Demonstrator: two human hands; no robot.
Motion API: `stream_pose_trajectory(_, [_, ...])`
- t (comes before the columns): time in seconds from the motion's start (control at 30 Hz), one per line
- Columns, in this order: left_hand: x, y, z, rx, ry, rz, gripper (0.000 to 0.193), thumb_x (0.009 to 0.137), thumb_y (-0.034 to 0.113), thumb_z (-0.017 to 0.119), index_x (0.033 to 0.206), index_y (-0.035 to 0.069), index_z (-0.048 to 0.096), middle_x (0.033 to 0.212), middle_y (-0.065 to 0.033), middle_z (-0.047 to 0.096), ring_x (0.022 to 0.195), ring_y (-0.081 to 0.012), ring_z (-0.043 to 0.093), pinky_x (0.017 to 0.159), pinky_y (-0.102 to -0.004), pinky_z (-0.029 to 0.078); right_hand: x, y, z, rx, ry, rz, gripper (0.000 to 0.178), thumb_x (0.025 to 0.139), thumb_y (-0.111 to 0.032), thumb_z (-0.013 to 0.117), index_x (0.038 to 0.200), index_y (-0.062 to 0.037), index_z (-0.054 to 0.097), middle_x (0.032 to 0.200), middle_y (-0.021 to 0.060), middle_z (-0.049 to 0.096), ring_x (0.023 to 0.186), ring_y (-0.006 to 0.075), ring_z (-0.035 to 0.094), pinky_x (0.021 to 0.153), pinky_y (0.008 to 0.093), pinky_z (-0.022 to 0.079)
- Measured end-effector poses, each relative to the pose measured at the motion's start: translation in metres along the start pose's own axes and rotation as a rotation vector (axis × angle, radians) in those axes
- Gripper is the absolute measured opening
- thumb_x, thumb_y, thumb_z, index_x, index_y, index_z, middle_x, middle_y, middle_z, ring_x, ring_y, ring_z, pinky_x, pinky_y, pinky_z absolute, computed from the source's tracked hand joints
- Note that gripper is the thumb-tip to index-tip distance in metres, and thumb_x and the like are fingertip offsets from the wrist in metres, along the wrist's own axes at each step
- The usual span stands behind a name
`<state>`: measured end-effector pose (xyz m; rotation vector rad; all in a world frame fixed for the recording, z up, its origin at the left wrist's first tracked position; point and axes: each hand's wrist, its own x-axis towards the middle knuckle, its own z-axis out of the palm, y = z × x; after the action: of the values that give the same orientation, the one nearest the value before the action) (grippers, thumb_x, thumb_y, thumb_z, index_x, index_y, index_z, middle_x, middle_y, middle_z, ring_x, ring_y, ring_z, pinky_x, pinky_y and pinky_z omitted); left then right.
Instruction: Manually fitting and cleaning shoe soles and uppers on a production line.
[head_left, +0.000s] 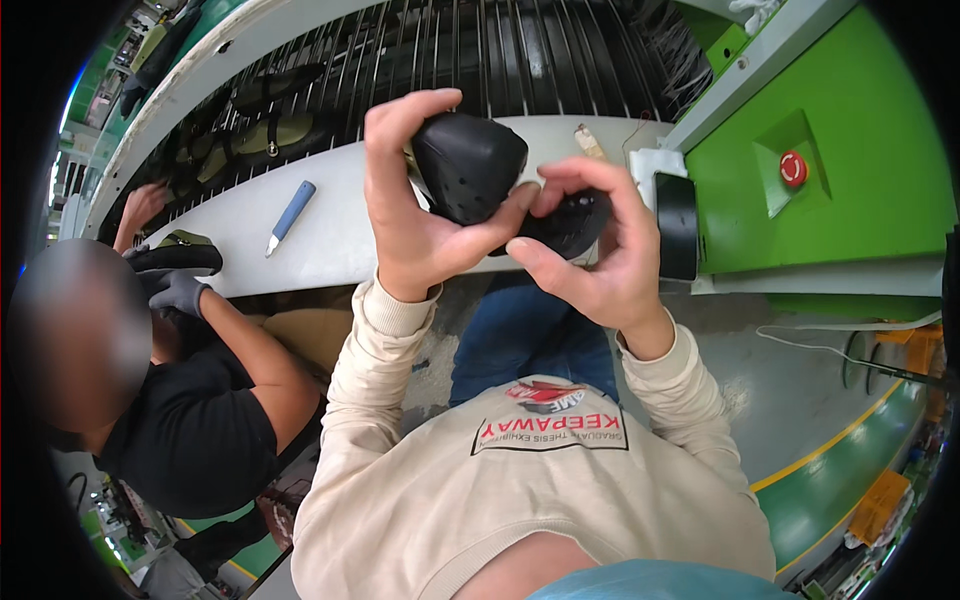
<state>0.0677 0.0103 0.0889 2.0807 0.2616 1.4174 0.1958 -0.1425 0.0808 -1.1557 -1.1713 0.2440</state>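
Currently gripping a black, rounded, moulded shoe-like piece dotted with small holes (468, 165), up over a smooth white tabletop (345, 195) and in front of the body. Clamped on it with the left hand (430, 240), with the forefinger arched across the far end and the thumb stretched along the near side. Pinching, just to the right, a curved, hollow black piece (575, 226) between the thumb and bent fingers of the right hand (622, 240). Placed close together, with the left thumb almost meeting the right fingers (joined or separate black pieces, cannot tell). Flanked on the left by a slim blue-handled cutter (290, 217), laid on the tabletop with the tip toward the body. Bordered on the right by a flat black rectangular device (675, 226) and, beyond that, by a bright green machine panel (830, 150) with a round red button (793, 169). Backed by a rack of thin metal rods (500, 60), bearing olive-and-black shoes (265, 138) toward the left. Joined at far left by a black-shirted co-worker (190, 420), touching an olive-and-black shoe (180, 255) with a grey-gloved hand (180, 293).
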Motion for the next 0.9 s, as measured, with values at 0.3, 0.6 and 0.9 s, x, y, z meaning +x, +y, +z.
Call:
stream_pose_trajectory(0.3, [0.010,-0.014,-0.011,-0.101,-0.028,-0.078,0.081,0.108,0.071,0.044,0.148,0.001,0.051,0.124,-0.0118,0.061,0.111,-0.0190,0.060,0.102,-0.0317,0.047,0.014,0.010,0.020,-0.090,0.067,-0.079,0.034,0.076,-0.015,0.092,0.094,-0.0055,0.065,0.080,0.0027,0.069,0.070,0.0133,0.065,0.064,0.0273,0.050])
stream_pose_trajectory(0.6, [0.016,-0.026,-0.009,-0.209,0.088,-0.198,0.073,0.115,0.063,0.028,0.144,0.002,0.055,0.120,-0.0096,0.063,0.108,-0.0185,0.062,0.101,-0.0325,0.049,0.024,0.021,0.041,-0.120,0.075,-0.141,0.028,0.080,-0.013,0.088,0.094,-0.0055,0.065,0.075,0.0060,0.065,0.059,0.0206,0.061,0.059,0.0289,0.051])
stream_pose_trajectory(0.9, [0.021,-0.048,-0.020,-0.297,0.199,-0.293,0.071,0.117,0.059,0.024,0.141,0.002,0.058,0.116,-0.0087,0.068,0.104,-0.0170,0.066,0.097,-0.0308,0.053,0.026,0.041,0.068,-0.178,0.201,-0.194,0.067,0.072,-0.023,0.099,0.127,-0.0031,0.066,0.113,0.0104,0.064,0.097,0.0250,0.068,0.080,0.0340,0.059])
